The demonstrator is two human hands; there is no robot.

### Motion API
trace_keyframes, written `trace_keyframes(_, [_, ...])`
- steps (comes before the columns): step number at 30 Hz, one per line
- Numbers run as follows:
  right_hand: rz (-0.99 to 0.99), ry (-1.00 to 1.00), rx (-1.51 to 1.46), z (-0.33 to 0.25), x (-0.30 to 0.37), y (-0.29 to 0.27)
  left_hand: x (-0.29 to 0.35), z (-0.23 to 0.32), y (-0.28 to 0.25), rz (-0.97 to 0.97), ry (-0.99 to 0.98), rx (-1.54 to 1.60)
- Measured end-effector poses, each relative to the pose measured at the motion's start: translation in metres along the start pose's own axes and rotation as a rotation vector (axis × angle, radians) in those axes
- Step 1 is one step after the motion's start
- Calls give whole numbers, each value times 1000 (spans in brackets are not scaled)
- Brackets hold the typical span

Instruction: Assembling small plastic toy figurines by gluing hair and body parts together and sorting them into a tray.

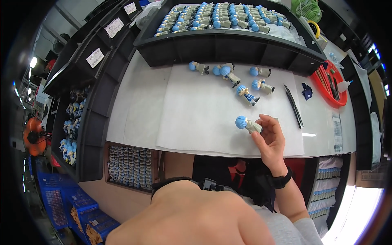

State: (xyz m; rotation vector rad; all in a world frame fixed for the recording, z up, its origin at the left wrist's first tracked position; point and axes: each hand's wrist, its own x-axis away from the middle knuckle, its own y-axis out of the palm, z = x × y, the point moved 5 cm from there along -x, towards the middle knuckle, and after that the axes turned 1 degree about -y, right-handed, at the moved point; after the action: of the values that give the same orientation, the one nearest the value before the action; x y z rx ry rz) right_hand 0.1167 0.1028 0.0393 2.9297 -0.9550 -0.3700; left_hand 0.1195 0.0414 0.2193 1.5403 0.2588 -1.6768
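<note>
My right hand (269,139) is closed on a small figurine (241,122) with blue hair and a beige-grey coat. Thumb and fingers pinch its lower body just above the white sheet (196,122), and its head points left. Very close at the lower edge is a large stretch of bare skin, seemingly my left hand (196,216) seen from the back; its fingers are hidden. Beyond the right hand, a figurine in blue and white (247,96) lies on the sheet. Near it lie several beige-coated ones, including a figurine (263,86) and another figurine (198,67).
A black tray (228,47) full of similar figurines spans the back. To the right are a black pen-like tool (293,105), a dark blue scrap (307,91) and a red basket (341,99) of tools. Black bins (92,134) line the left; another figurine tray (130,167) sits below the tabletop.
</note>
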Motion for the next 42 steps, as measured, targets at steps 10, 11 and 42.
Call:
trace_keyframes(10, [8, -7, -17, 1, -1, 3, 3, 20, 2, 4, 7, -18])
trace_keyframes(11, [25, 0, 7, -2, -1, -1, 2, 22, 5, 0, 8, -18])
trace_keyframes(42, [32, 11, -7, 0, 1, 2, 23, -5, 66, 348, -381, 270])
